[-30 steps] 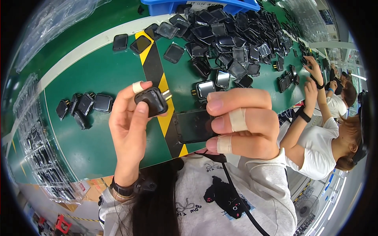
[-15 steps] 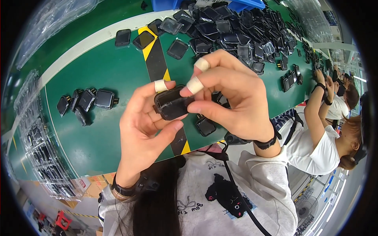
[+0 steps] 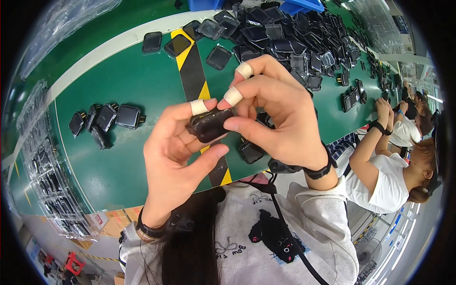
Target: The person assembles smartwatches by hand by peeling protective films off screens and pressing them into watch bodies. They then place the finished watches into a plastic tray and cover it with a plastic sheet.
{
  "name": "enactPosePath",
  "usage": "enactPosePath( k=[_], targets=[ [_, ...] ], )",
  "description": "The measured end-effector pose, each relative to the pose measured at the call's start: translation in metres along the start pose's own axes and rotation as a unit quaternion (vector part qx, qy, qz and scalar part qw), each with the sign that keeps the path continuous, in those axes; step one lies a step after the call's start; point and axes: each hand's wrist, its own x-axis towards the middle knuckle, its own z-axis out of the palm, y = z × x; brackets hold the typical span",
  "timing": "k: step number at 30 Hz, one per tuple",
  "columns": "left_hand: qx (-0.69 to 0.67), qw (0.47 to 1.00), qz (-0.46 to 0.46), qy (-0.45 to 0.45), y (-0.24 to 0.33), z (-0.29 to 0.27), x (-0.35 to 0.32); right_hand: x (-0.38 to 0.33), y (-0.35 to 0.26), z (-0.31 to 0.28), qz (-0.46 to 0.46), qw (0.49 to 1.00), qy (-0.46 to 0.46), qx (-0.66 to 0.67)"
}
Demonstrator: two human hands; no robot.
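Between my two hands, above the green table, is a small black rounded-rectangular casing (image 3: 209, 127) with a dark, shiny surface. My left hand (image 3: 166, 154) cradles it at the left: the index fingertip lies on its upper edge, the other fingers are behind it, and the thumb stands away. My right hand (image 3: 285, 116) pinches its right end between thumb and forefinger. Pale tape wraps fingers on both hands. Under my right hand, partly hidden, lies a similar black casing (image 3: 251, 152). Several more, some with gold-coloured tabs, form a group around a casing (image 3: 128, 116) at left.
A large heap of flat black pieces (image 3: 273, 33) covers the far side, near blue bins (image 3: 301, 5). Yellow-black tape (image 3: 194, 78) crosses the green table (image 3: 118, 166). Clear plastic trays (image 3: 52, 185) stand at left. A co-worker (image 3: 380, 175) in white sits at right.
The casing has tilted in my fingers, and my right fingertips have shifted along its upper edge towards my left index finger. At right, the co-worker's hands have come lower and closer together.
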Motion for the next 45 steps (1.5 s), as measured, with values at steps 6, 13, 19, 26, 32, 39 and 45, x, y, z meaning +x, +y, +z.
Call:
enactPosePath(
  k=[6,13,19,26,32,39,45],
  targets=[
    [0.007,0.998,0.012,0.062,-0.003,0.001,-0.001,0.0,0.004,0.009,-0.067,0.996,0.015,-0.053],
    [0.073,0.991,0.063,0.09,-0.003,0.008,-0.005,-0.012,0.007,0.012,-0.121,0.988,0.032,-0.088],
    [0.147,0.978,0.131,0.063,-0.008,-0.002,-0.005,-0.02,0.015,0.02,-0.162,0.98,0.068,-0.092],
    [0.065,0.993,0.08,0.051,-0.015,-0.001,-0.012,-0.033,0.014,0.03,-0.043,0.995,0.078,-0.047],
    [0.058,0.987,-0.051,0.139,-0.024,-0.005,-0.004,0.002,0.015,-0.002,0.05,0.979,-0.11,-0.167],
    [0.697,0.684,0.151,0.152,-0.015,-0.013,0.001,0.073,0.055,-0.038,-0.249,0.79,-0.09,-0.552],
    [0.514,0.843,0.148,-0.057,-0.04,0.024,-0.014,0.071,0.045,-0.025,-0.286,0.791,-0.076,-0.535]
  ],
)
